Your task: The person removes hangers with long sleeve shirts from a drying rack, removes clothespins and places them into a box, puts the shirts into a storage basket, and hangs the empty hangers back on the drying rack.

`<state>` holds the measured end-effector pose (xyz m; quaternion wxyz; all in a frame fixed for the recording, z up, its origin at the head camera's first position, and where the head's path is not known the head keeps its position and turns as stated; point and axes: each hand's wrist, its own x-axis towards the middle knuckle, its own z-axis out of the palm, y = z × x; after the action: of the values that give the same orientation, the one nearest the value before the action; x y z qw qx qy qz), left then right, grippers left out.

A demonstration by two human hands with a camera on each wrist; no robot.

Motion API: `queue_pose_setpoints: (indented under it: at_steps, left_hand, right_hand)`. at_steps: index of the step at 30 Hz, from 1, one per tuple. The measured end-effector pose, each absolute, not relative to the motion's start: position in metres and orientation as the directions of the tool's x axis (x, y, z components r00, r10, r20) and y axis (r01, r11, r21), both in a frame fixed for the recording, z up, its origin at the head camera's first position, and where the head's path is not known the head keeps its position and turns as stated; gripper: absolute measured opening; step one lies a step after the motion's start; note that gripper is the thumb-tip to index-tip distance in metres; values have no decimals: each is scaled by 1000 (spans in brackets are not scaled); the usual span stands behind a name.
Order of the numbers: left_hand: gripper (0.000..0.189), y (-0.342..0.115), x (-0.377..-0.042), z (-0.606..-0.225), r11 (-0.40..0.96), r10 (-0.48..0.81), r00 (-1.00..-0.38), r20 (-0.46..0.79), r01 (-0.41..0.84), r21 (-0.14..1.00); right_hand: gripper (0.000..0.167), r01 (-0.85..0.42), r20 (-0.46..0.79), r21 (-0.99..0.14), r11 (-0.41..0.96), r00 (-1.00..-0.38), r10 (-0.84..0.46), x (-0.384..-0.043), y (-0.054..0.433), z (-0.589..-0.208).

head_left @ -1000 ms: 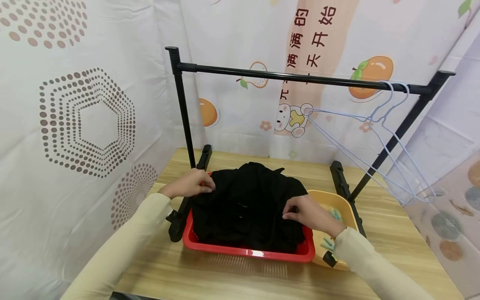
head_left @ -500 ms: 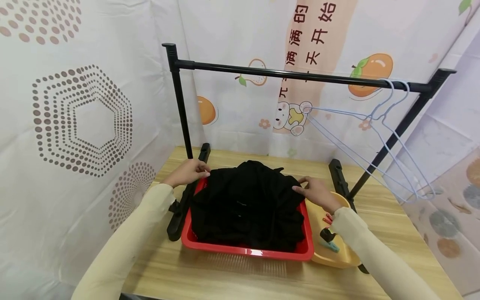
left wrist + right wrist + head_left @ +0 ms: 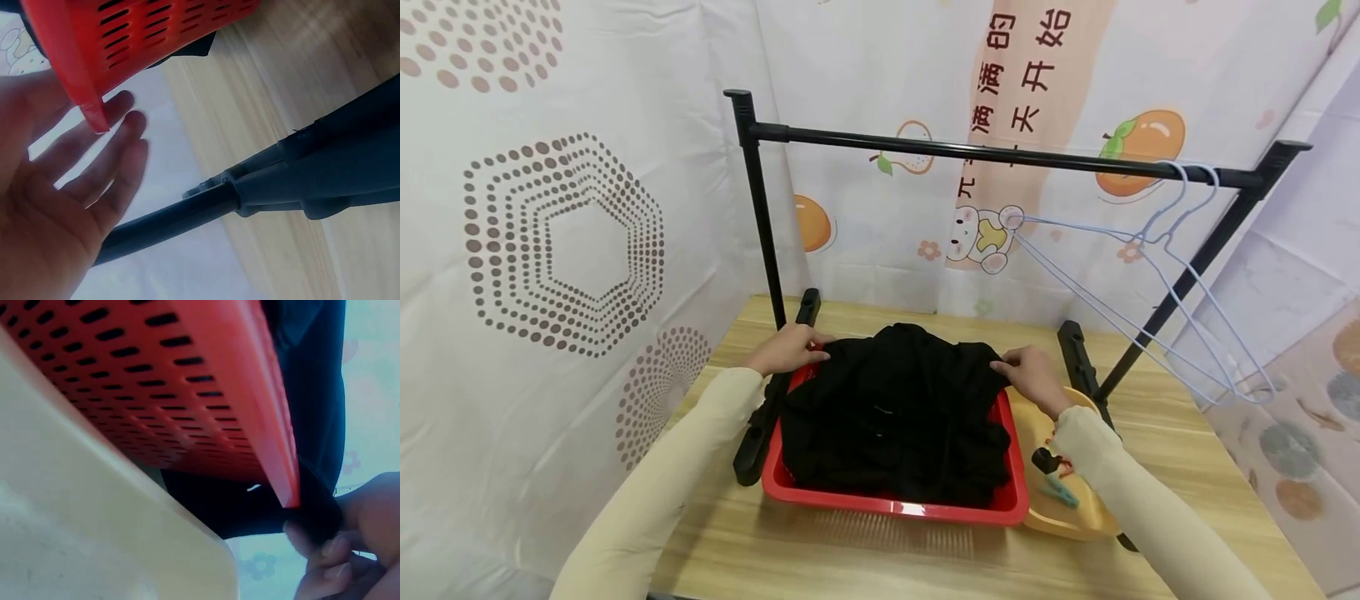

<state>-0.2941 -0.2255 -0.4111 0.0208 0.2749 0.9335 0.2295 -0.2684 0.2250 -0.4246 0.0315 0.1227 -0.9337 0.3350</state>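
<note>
A bunched black garment (image 3: 895, 417) fills the red basket (image 3: 895, 507), heaped above its far rim. At the far left corner is my left hand (image 3: 790, 347), thumb and forefinger apart beside the cloth's edge. In the left wrist view its fingers (image 3: 125, 162) are loosely bent beyond the basket's rim, with no cloth visible between them; the thumb is mostly hidden. On the far right my right hand (image 3: 1033, 379) pinches the garment's edge. The right wrist view shows black cloth (image 3: 312, 519) between its thumb and fingers, by the basket's corner.
A black rack (image 3: 1000, 154) spans over the basket, and two blue hangers (image 3: 1138, 237) hang at its right end. A yellow tray (image 3: 1067, 529) with clothespins (image 3: 1058, 489) stands right of the basket. Patterned curtains (image 3: 865, 275) enclose the wooden table (image 3: 1195, 467).
My right hand has moved back and right from the garment's middle right to its far right edge, which it now pinches. My left hand shifted slightly about the far left corner.
</note>
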Motion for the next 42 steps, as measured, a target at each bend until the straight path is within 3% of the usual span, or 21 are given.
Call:
queue_pose_setpoints:
  at_steps: [5, 14, 24, 29, 32, 36, 39, 42]
  left_hand:
    - [24, -223, -296, -412, 767, 489, -858, 157, 508, 391]
    - [15, -219, -293, -404, 737, 427, -844, 324, 532, 417]
    - [20, -221, -260, -369, 647, 290, -825, 486, 543, 535]
    - [19, -229, -234, -357, 571, 394, -781, 485, 621, 537]
    - [17, -233, -220, -356, 526, 535, -707, 462, 707, 473]
    - [16, -232, -208, -369, 490, 704, -624, 339, 772, 405]
    - [16, -223, -203, -385, 495, 777, -598, 199, 774, 394]
    - [19, -215, -198, -398, 515, 814, -579, 50, 759, 397]
  right_hand:
    - [24, -267, 212, -624, 735, -962, -170, -271, 223, -422]
    - [31, -229, 229, -767, 599, -970, -78, -265, 206, -403]
    - [26, -420, 357, -832, 362, -905, -231, -227, 191, -356]
    - [23, -456, 326, -810, 369, -872, -364, -201, 193, -356]
    - [22, -520, 286, -743, 421, -816, -503, -187, 196, -364]
    - [19, -664, 211, -605, 439, -666, -716, -176, 198, -382]
    - [21, -722, 126, -551, 419, -568, -813, -169, 198, -397]
    - [24, -720, 34, -542, 433, -534, -845, -163, 195, -404]
